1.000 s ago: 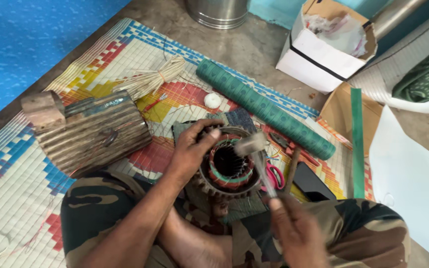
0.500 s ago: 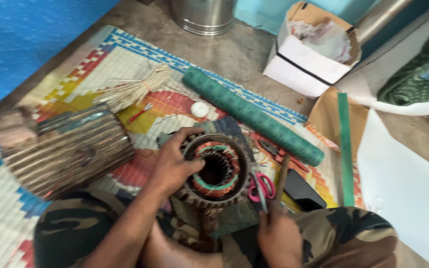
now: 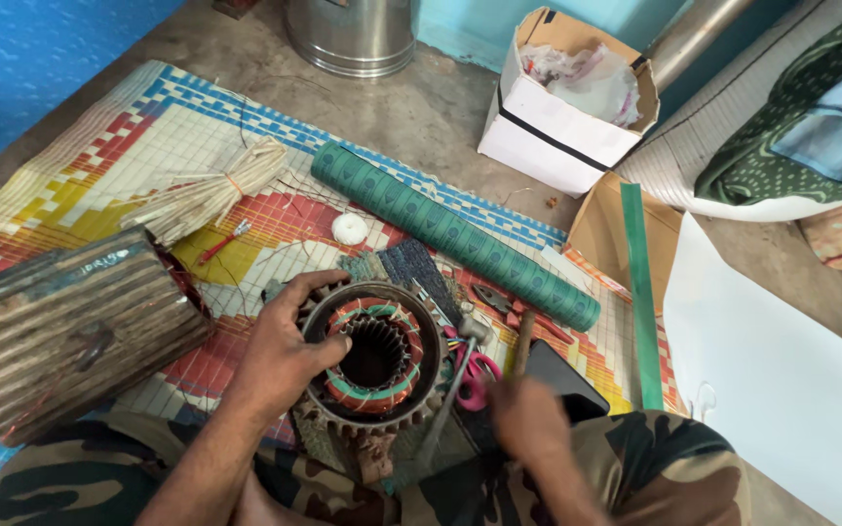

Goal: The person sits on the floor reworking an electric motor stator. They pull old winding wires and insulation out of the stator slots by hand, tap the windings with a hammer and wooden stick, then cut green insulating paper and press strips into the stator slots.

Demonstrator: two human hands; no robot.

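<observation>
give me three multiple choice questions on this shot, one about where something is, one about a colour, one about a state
1. Where does the green roll lie?
A. on the mat beyond the stator
B. inside the cardboard box
C. on the person's lap

2. What colour are the handles of the scissors?
A. blue
B. pink
C. black

3. What is the left hand doing?
A. resting flat on the mat
B. gripping the rim of the stator
C. holding the bundle of sticks

Answers:
1. A, the roll lies slantwise across the woven mat, farther from the person than the stator.
2. B, pink loops show just right of the stator.
3. B, its fingers curl over the stator's rim and into the bore, while the blurred right hand is near a wooden-handled tool.
</observation>
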